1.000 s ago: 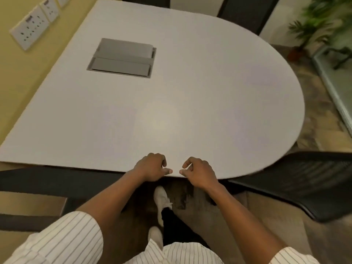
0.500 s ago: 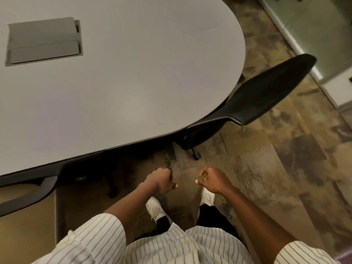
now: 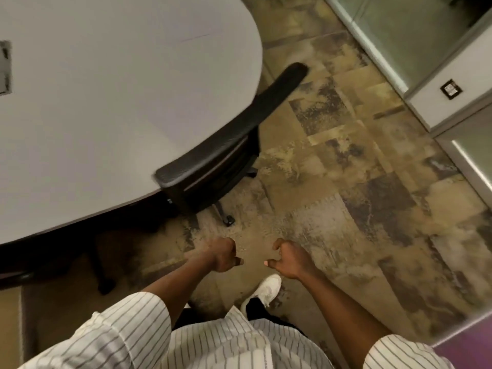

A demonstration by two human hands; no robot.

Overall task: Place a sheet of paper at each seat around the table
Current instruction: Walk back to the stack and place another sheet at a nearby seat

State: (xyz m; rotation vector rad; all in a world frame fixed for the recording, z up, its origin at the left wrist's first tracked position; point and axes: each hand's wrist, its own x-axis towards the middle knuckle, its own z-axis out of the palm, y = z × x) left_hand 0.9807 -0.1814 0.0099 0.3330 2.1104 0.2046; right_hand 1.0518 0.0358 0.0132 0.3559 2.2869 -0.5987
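Change vs earlier: view swung right; tabletop slid up and left in frame, chair now sat near centre, more carpet in view. Both hands kept the same curled pose, side by side.
Left hand: out over the carpet, clear of the tabletop edge, fingers curled into a loose fist, thumb tip pointing toward the other hand. Grip narrow, nothing visible in it.
Right hand: level with the left, small gap between the two thumbs, not touching. Fingers curled, grip narrow, nothing visible in it.
Paper: none seen in either hand or on the visible part of the tabletop; could not tell where it was.
Tabletop: grey, rounded end, filled upper left. Edge of a recessed grey panel just showed at the left border.
Chair: black, backrest tucked against the curved tabletop edge, one caster visible on the carpet below it.
Carpet: mottled tan and grey tiles, blurred.
Person: striped white sleeves at the bottom, one white shoe on the carpet beneath the right hand.
Right side: glass partition with metal frame, white panel with a small dark plate.
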